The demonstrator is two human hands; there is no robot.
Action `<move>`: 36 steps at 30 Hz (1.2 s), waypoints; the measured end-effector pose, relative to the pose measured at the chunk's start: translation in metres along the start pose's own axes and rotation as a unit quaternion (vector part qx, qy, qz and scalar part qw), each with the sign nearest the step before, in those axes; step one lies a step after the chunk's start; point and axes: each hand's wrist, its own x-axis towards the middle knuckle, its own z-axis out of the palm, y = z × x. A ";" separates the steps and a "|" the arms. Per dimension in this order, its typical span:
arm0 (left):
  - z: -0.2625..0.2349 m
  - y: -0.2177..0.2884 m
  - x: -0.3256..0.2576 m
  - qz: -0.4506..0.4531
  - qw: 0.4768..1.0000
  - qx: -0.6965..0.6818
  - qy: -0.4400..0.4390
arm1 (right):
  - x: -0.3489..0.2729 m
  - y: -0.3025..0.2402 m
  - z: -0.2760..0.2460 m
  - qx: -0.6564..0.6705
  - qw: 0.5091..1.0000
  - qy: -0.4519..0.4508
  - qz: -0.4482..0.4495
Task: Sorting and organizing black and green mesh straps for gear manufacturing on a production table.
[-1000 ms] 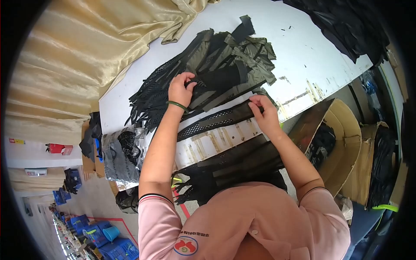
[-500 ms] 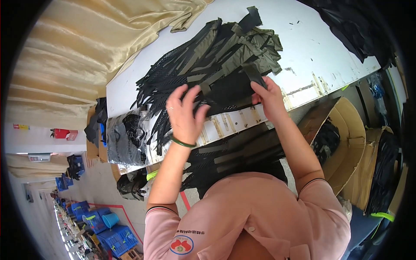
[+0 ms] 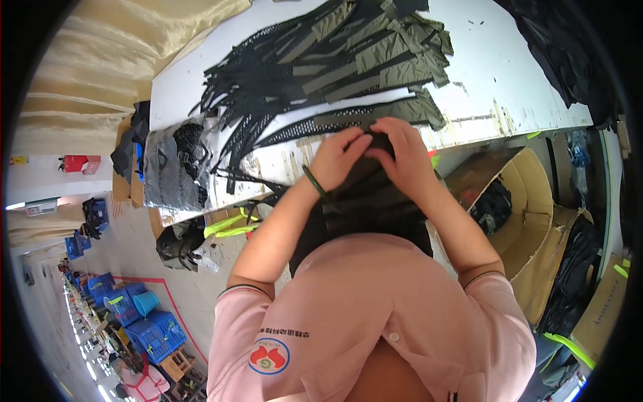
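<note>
My left hand point(image 3: 337, 163) and my right hand point(image 3: 400, 159) are close together at the table's near edge. Their fingers are curled and pinch a dark fabric piece point(image 3: 372, 177), which hangs down toward my lap. What exactly the fingertips grip is partly hidden. Just beyond my hands lies one strip of black mesh and olive cloth point(image 3: 348, 118), stretched along the table. Past it spreads a large fanned pile of similar mesh-and-olive strips point(image 3: 335, 63), with narrow black ends at the left and olive ends at the right.
The white table point(image 3: 495, 90) has worn tape along its near edge. A clear plastic bag of black parts point(image 3: 177, 164) sits at its left end. Open cardboard boxes point(image 3: 532, 194) with dark goods stand at the right. A gold curtain point(image 3: 100, 67) hangs at the left; blue crates point(image 3: 157, 335) are on the floor.
Both hands have drawn nearer to me and come together; the left, spread before, is now curled onto fabric. One strip lies apart from the pile. The view has shifted.
</note>
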 end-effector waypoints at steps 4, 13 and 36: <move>-0.023 0.005 0.006 0.010 0.995 0.090 -0.032 | 0.013 0.000 0.004 0.101 0.992 -0.058 0.048; -0.033 0.019 0.008 -0.036 0.998 0.030 -0.034 | 0.042 -0.006 -0.003 0.113 0.989 -0.071 0.065; 0.011 0.031 -0.047 0.191 0.938 0.276 -0.089 | 0.031 0.039 -0.025 0.217 0.914 -0.107 0.325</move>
